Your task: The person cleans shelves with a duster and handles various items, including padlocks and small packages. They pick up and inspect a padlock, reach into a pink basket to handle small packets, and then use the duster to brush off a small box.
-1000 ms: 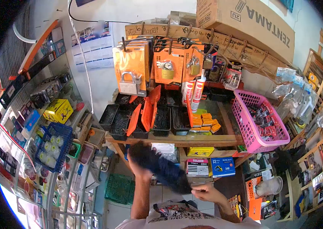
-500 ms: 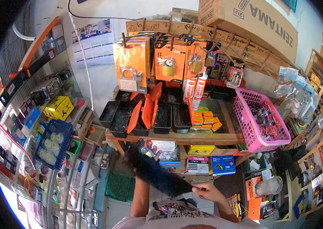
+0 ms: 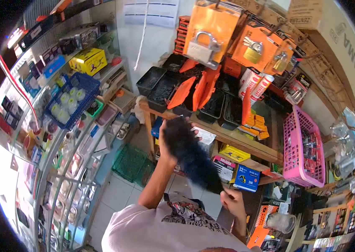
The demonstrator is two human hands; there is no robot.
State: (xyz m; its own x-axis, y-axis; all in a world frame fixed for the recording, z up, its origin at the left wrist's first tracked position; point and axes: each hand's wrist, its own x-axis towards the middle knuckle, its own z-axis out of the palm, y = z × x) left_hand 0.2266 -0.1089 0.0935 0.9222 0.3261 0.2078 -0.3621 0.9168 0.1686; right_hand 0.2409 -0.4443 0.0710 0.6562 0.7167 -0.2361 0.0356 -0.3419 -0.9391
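Observation:
A black fluffy duster (image 3: 194,159) slants across the middle of the view. My right hand (image 3: 233,202) is closed around its narrow lower end. The duster's upper end lies over my left hand (image 3: 165,145), covering most of the palm. Fingertips of that hand curl up on the far side, around something I cannot make out beneath the duster. Just beyond stands the wooden counter (image 3: 177,117) with black bins (image 3: 160,94) of small dark hardware and orange lids (image 3: 206,90).
Carded padlocks (image 3: 200,50) hang above the bins. A pink basket (image 3: 297,155) of small packs sits at the counter's right end. Glass shelves with a blue basket (image 3: 83,98) stand at left. A green crate (image 3: 131,164) is on the floor. Boxes (image 3: 246,178) sit under the counter.
The view has turned left and tilted, so the counter appears slanted. The duster has moved over my left hand, covering the small dark-and-yellow item seen there before.

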